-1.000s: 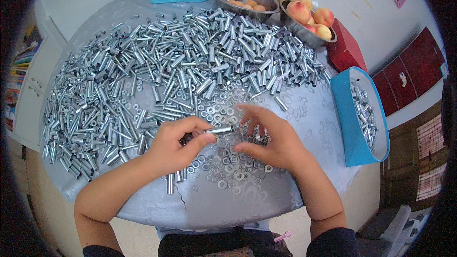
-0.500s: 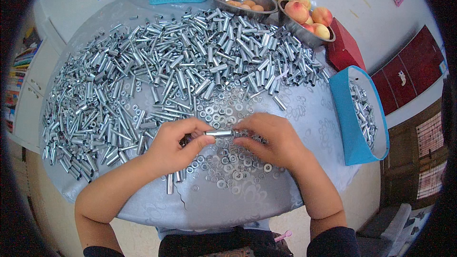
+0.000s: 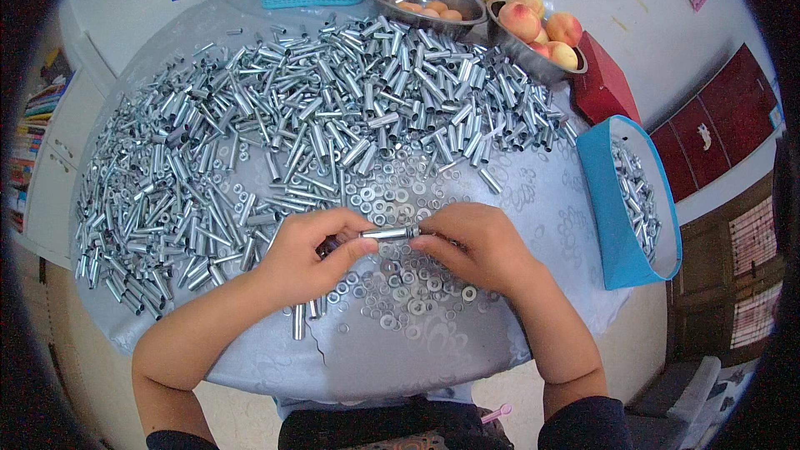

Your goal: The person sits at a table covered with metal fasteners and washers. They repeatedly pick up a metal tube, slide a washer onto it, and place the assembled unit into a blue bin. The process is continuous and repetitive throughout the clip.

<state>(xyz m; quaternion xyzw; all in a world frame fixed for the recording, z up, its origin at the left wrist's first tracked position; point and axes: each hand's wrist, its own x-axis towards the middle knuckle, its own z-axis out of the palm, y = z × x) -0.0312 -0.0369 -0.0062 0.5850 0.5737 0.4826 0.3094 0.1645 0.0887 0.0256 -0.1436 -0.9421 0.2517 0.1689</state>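
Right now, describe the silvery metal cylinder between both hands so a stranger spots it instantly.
Find the pale, patterned tablecloth. Above its near side, the bare left hand and bare right hand face each other. Between them is the silvery metal cylinder, the only one both hands hold.

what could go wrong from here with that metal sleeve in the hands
The metal sleeve, pinched between left hand and right hand, might slip and drop among the loose washers. The left forearm might also nudge the loose tubes lying near it.
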